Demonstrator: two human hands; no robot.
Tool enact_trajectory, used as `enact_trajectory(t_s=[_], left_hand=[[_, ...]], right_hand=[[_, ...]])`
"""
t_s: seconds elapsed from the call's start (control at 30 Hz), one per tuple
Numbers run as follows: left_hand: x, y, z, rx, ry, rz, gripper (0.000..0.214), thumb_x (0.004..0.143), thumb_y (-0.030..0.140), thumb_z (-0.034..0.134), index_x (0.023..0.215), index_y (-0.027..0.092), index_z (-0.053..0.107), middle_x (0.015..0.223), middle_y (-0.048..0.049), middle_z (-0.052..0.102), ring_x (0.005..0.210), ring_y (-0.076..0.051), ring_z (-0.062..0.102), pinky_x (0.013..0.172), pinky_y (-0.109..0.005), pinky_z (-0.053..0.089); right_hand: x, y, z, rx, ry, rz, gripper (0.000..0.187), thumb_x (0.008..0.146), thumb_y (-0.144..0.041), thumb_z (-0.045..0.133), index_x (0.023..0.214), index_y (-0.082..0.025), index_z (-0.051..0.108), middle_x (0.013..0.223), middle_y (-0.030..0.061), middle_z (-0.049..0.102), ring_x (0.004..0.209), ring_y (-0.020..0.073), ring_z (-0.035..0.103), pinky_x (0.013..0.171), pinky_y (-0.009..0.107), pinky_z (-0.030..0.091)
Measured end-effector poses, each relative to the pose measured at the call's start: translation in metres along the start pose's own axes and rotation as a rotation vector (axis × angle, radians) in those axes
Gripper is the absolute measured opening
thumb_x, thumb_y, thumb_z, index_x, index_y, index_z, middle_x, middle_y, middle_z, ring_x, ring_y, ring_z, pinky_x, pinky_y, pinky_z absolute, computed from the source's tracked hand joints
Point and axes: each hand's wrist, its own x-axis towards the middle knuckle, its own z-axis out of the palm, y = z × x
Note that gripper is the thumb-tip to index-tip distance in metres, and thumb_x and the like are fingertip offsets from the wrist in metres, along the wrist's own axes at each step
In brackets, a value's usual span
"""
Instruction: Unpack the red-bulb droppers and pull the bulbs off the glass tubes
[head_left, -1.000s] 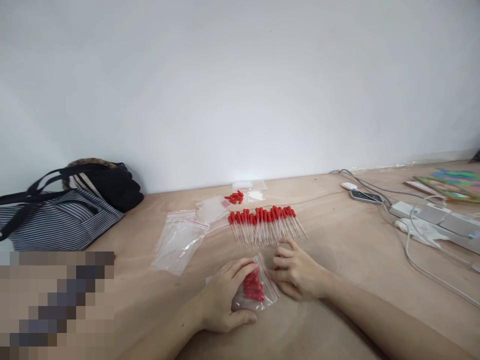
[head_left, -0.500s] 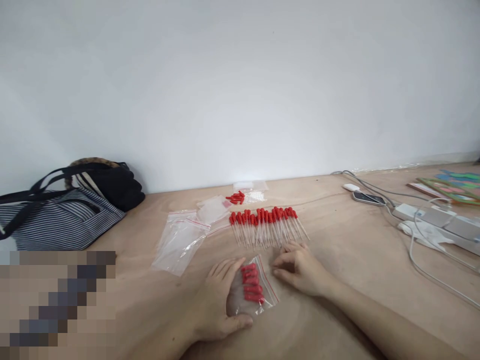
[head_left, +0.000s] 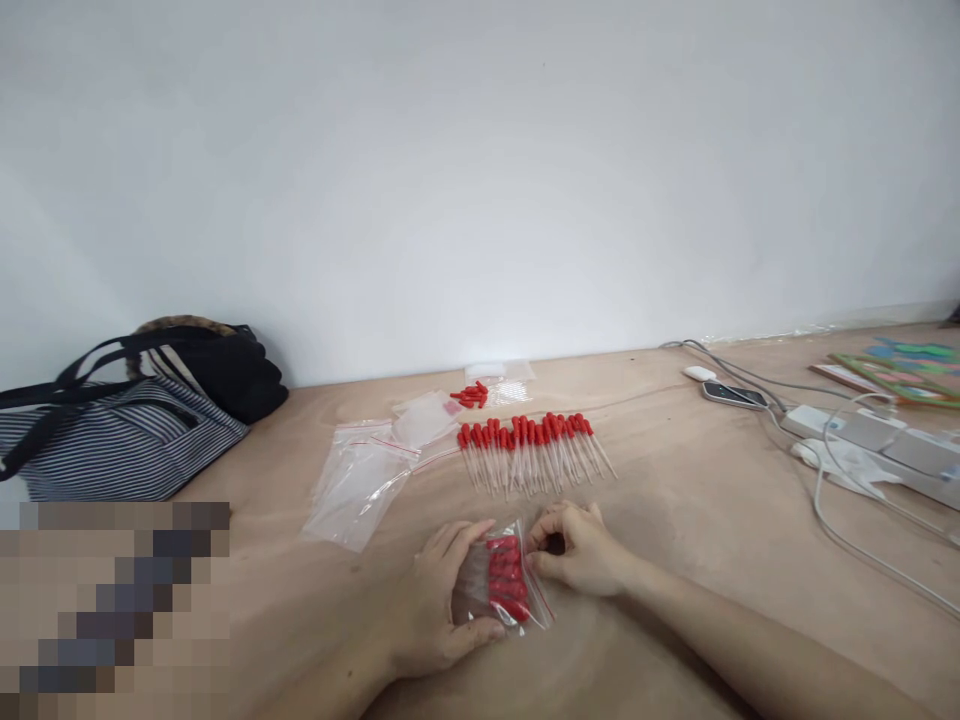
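Observation:
A small clear zip bag [head_left: 504,588] filled with red-bulbed droppers lies on the wooden table [head_left: 675,520] in front of me. My left hand [head_left: 435,600] rests on the bag's left side, fingers curved over it and thumb at its near edge. My right hand [head_left: 574,548] pinches the bag's red-lined top edge with curled fingers. Just beyond lies a row of loose droppers [head_left: 536,450] with red bulbs and clear tubes.
Empty clear zip bags [head_left: 360,480] lie to the left, and loose red bulbs [head_left: 469,396] farther back. A striped bag [head_left: 112,440] with black straps sits at far left. At right are a phone [head_left: 733,394], a white cable [head_left: 840,520], a power strip [head_left: 877,440] and coloured boards [head_left: 900,370].
My right hand has curled shut and moved left onto the bag's top edge. My left hand has stayed on the bag, which has shifted slightly.

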Motion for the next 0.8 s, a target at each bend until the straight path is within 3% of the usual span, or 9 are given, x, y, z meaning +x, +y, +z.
enact_trajectory(t_s=[0.17,0.3,0.4,0.47,0.57,0.63,0.7,0.8], left_hand=[[0.002,0.007,-0.005,-0.007,-0.011,-0.007,0.069,0.064,0.041,0.066,0.123,0.024,0.033,0.118,-0.0083,0.047,0.107,-0.027,0.046,0.090,-0.043,0.039],[0.003,0.009,-0.008,-0.024,-0.037,-0.037,0.067,0.064,0.036,0.067,0.122,0.024,0.035,0.117,-0.0073,0.048,0.107,-0.026,0.045,0.089,-0.042,0.039],[0.004,0.009,-0.008,-0.040,-0.043,-0.074,0.065,0.064,0.033,0.067,0.121,0.024,0.036,0.116,-0.0070,0.048,0.106,-0.026,0.045,0.089,-0.042,0.039],[0.005,0.010,-0.010,-0.044,-0.067,-0.092,0.062,0.065,0.034,0.066,0.120,0.024,0.038,0.112,-0.0067,0.050,0.103,-0.026,0.047,0.087,-0.042,0.040],[0.006,0.012,-0.013,-0.030,-0.115,-0.107,0.058,0.067,0.035,0.065,0.118,0.024,0.041,0.108,-0.0061,0.051,0.100,-0.025,0.047,0.085,-0.043,0.040],[0.007,0.014,-0.014,-0.024,-0.130,-0.120,0.058,0.066,0.036,0.066,0.118,0.023,0.042,0.107,-0.0062,0.051,0.099,-0.025,0.047,0.085,-0.043,0.040],[0.008,0.015,-0.016,-0.025,-0.131,-0.131,0.058,0.066,0.036,0.066,0.117,0.022,0.043,0.106,-0.0064,0.052,0.099,-0.025,0.047,0.085,-0.042,0.040],[0.008,0.017,-0.016,-0.026,-0.135,-0.150,0.058,0.064,0.034,0.068,0.115,0.021,0.044,0.106,-0.0063,0.051,0.099,-0.025,0.047,0.085,-0.042,0.040]], right_hand=[[-0.001,-0.009,0.002,0.054,-0.082,0.071,0.012,0.066,-0.017,0.056,0.055,-0.019,0.058,0.066,-0.0041,0.061,0.073,0.0150,0.054,0.081,0.040,0.026],[0.002,0.002,-0.008,0.184,-0.276,0.159,0.019,0.068,-0.027,0.057,0.053,-0.016,0.055,0.051,-0.0066,0.051,0.057,0.0088,0.046,0.083,0.038,0.027],[0.006,0.017,-0.016,0.383,-0.390,0.192,0.028,0.064,-0.039,0.061,0.055,-0.015,0.053,0.047,-0.0079,0.042,0.049,0.0054,0.036,0.065,0.026,0.033],[0.008,0.026,-0.020,0.477,-0.410,0.189,0.034,0.060,-0.046,0.063,0.054,-0.014,0.051,0.046,-0.0078,0.037,0.047,0.0050,0.030,0.051,0.021,0.028],[0.010,0.036,-0.027,0.504,-0.403,0.156,0.037,0.063,-0.050,0.059,0.056,-0.014,0.054,0.046,-0.0066,0.037,0.045,0.0054,0.027,0.045,0.021,0.022],[0.011,0.045,-0.038,0.457,-0.360,0.132,0.037,0.068,-0.049,0.054,0.059,-0.014,0.058,0.049,-0.0041,0.043,0.046,0.0066,0.031,0.046,0.022,0.024],[0.012,0.058,-0.053,0.323,-0.225,0.156,0.033,0.072,-0.044,0.050,0.062,-0.015,0.061,0.056,-0.0003,0.051,0.052,0.0096,0.041,0.051,0.023,0.030],[0.010,0.085,-0.081,-0.130,0.214,0.355,0.018,0.071,-0.029,0.050,0.073,-0.017,0.064,0.078,0.0060,0.059,0.072,0.0180,0.053,0.066,0.031,0.037]])
